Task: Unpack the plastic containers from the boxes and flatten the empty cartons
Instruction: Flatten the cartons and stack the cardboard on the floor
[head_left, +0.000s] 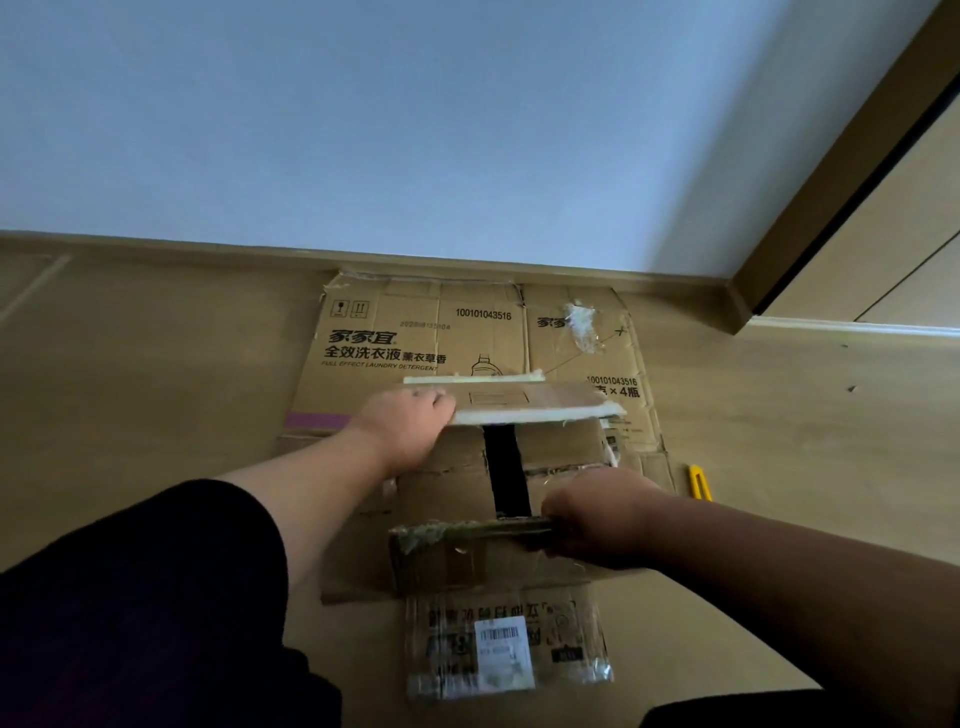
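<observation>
My right hand (597, 512) curls round the near flap (467, 530) of the box (457, 499). My left hand (410, 421) grips the far flap's (535, 402) edge. I judge I'm spreading them apart to flatten it. It sits on an already flat carton (415, 332) by the wall. No containers show.

The flattened carton (467, 343) lying far against the wall bears the brand 家家宜, with 全效洗衣液 薰衣草香 and "FULL EFFECT LAUNDRY DETERGENT" beneath it. The number 100101043516 is printed at its far middle and again at its right, above "× 4瓶". The white barcode label (504, 657) on the near box is too blurred to read.
</observation>
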